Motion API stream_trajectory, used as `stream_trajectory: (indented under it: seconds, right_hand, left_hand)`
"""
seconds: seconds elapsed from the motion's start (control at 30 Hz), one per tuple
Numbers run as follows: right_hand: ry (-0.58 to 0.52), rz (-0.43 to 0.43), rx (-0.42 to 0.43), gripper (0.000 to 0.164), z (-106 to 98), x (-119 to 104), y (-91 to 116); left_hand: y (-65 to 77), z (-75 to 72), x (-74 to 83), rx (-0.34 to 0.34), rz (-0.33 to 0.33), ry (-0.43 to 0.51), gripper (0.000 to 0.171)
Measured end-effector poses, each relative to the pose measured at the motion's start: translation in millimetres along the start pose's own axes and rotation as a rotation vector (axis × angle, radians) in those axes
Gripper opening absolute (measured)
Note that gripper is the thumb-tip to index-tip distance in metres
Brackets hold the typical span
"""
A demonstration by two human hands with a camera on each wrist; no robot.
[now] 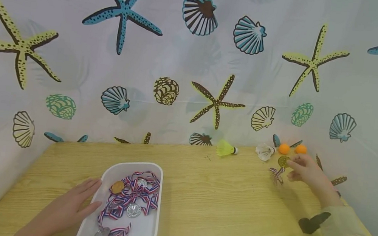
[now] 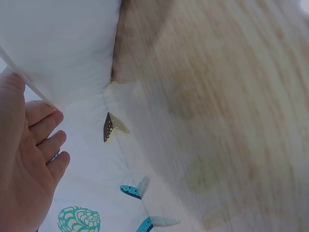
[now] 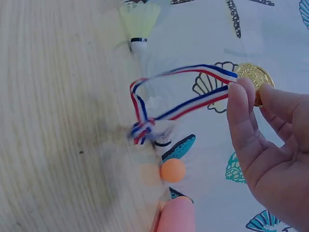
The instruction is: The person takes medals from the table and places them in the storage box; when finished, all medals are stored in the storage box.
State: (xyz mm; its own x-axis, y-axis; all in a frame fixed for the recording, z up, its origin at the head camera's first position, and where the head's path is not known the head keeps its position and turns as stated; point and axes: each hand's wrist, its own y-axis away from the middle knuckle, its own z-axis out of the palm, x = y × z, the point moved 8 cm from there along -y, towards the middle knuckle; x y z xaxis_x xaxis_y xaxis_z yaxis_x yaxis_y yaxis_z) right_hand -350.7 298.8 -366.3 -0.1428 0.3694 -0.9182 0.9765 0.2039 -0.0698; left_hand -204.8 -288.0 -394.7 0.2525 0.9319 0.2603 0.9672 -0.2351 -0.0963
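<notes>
Between thumb and fingertips, my right hand pinches a gold medal above the right part of the table. Its red, white and blue striped ribbon hangs down toward the tabletop, a little blurred. My left hand rests at the left rim of a white plastic bin, fingers extended and the thumb reaching over the edge. Inside the bin lie several silver medals and a gold-coloured one among tangled striped ribbons. From below, the left wrist view shows the fingers right at the bin's rim.
Along the back edge of the wooden table lie a yellow shuttlecock, a white shuttlecock and two orange balls. Behind them hangs a white curtain printed with starfish and shells. A pink rounded thing shows low in the right wrist view.
</notes>
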Motion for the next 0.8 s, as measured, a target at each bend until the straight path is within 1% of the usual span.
stream_trajectory:
  seconds: [0.07, 0.13, 0.27, 0.37, 0.47, 0.57, 0.7, 0.8]
  right_hand:
    - [-0.101, 0.019, 0.0, 0.026, 1.7, -5.9, 2.3]
    - [-0.166, 0.005, -0.005, 0.024, 4.5, -15.0, 4.2]
    - [-0.259, -0.069, -0.037, 0.022, 11.6, -34.6, 5.6]
    - [-0.284, -0.127, -0.055, 0.019, 16.9, -48.3, 6.4]
    - [-0.251, -0.172, -0.053, 0.016, 21.6, -61.1, 6.6]
    - [-0.185, -0.19, -0.021, 0.016, 24.5, -71.2, 6.1]
    - [-0.094, -0.159, 0.035, 0.026, 28.0, -81.4, 6.9]
    - [-0.057, -0.135, 0.052, 0.032, 32.3, -89.3, 9.2]
  left_hand:
    - [0.0, 0.6, -0.1, -0.007, -0.005, 0.001, 0.07]
    - [0.1, 0.9, 0.1, -0.01, -0.005, 0.0, 0.07]
    - [0.1, 1.0, 0.5, -0.005, 0.0, -0.004, 0.07]
    - [0.2, 1.0, 0.2, 0.001, 0.005, -0.004, 0.069]
    - [0.3, 1.3, -0.5, 0.004, 0.005, -0.005, 0.069]
    - [0.6, 1.3, -0.6, 0.007, 0.008, -0.007, 0.069]
    - [0.7, 1.6, -1.0, 0.004, 0.003, -0.006, 0.069]
    - [0.5, 1.3, -0.7, 0.003, 0.0, -0.003, 0.069]
